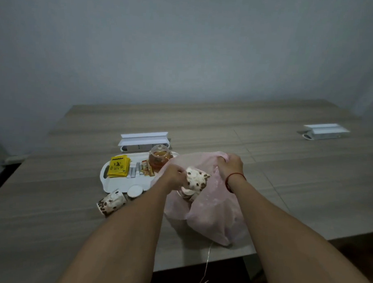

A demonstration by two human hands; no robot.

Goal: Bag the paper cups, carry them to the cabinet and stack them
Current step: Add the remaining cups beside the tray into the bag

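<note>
Left hand [175, 175] is holding a spotted paper cup [198, 178] at the mouth of the pink bag [212, 208].
Its fingers are pinching the cup, and the right hand [230, 167] is gripping the bag's far rim. Another cup [111, 203] is lying on its side on the counter [203, 125], just beside the white tray [115, 183].

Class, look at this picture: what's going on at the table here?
A person is bagging paper cups. The left hand grips a spotted paper cup at the mouth of a pink bag, while the right hand holds the bag's rim open. Other matching cups lie on their side on the table, beside a white tray carrying a glass teapot, so bagging isn't finished.
</note>
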